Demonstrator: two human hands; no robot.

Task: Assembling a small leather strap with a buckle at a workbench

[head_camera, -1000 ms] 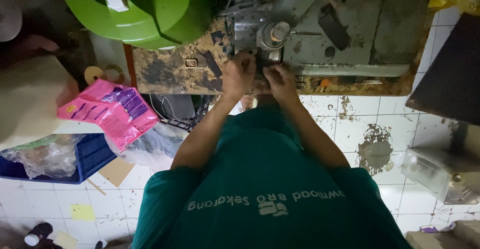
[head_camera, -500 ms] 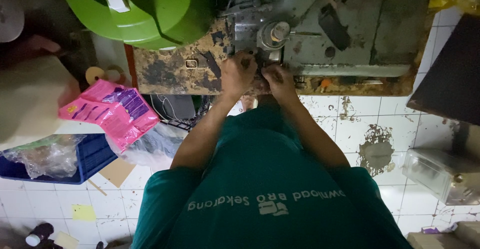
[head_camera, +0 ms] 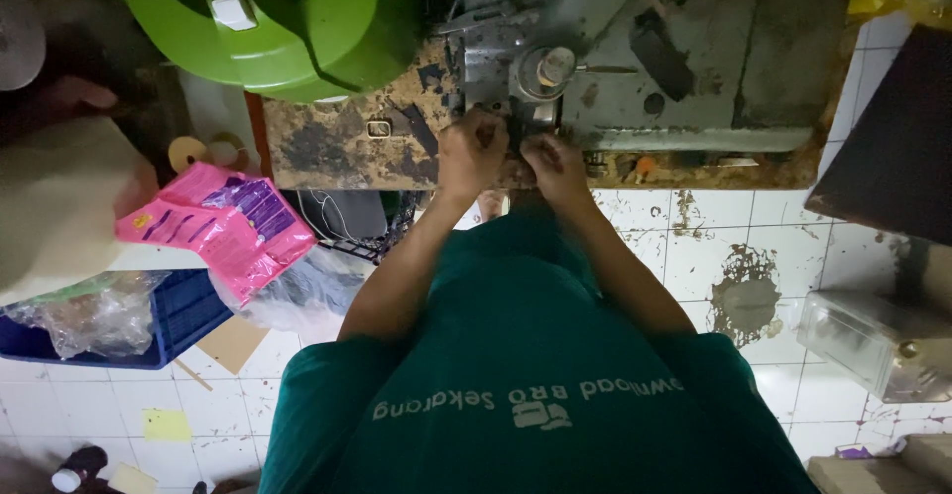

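Pinching dark piece (head_camera: 517, 139), orientation hidden.

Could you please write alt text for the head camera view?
A person's left hand and right hand meet at a worn grey machine on a stained workbench; a green plastic lid sits left.

We see a stained white tiled floor (head_camera: 754, 256), a worn worktable (head_camera: 337, 147) and dim light.
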